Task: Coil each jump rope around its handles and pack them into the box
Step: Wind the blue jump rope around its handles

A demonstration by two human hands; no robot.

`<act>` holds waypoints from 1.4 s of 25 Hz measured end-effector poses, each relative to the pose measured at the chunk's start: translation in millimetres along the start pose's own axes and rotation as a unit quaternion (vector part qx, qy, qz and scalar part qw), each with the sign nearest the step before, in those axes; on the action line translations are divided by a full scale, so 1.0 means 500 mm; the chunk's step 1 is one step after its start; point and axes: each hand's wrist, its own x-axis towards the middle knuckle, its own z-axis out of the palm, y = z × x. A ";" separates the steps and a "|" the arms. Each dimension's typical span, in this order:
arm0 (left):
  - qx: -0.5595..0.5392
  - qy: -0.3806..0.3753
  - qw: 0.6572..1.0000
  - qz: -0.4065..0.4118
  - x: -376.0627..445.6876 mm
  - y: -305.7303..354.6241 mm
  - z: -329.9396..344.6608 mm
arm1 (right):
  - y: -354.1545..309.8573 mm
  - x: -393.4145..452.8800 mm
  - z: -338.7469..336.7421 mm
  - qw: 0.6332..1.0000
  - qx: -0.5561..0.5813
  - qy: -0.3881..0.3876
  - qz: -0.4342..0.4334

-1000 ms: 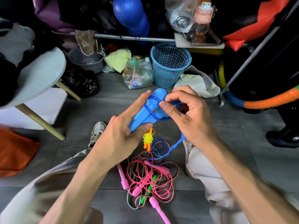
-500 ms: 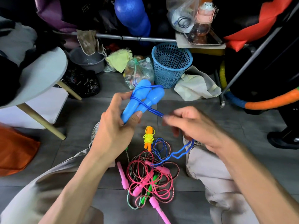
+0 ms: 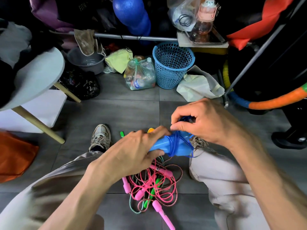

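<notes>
My left hand grips the two blue handles of a jump rope, held side by side and lying nearly level over my knees. Several turns of blue rope wrap around them. My right hand pinches the blue rope just above the handles, with a bunch of it inside the fingers. On the floor between my legs lies a tangle of pink rope with pink handles, a green handle and a striped cord. No box is identifiable.
A blue mesh basket, a bag of bottles and a white cloth bag stand on the floor ahead. A round white table with wooden legs is at left. A hoop and dark stand sit at right.
My left hand has lowered the blue handles from upright to nearly level. My right hand has come in from the side to the handles, and more rope is wound on.
</notes>
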 end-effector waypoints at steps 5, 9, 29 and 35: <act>-0.106 -0.037 0.992 0.052 -0.015 0.021 -0.012 | 0.029 0.024 0.000 0.953 0.253 -0.161 0.055; -0.204 0.024 0.977 0.056 -0.035 0.031 -0.025 | 0.035 0.027 0.024 0.856 0.470 -0.200 0.081; -0.442 0.188 0.874 -0.074 -0.011 -0.006 -0.026 | -0.043 0.033 0.125 0.787 0.579 -0.056 0.205; -0.420 0.171 0.888 -0.075 -0.012 -0.003 -0.030 | -0.043 0.029 0.126 0.802 0.552 -0.058 0.223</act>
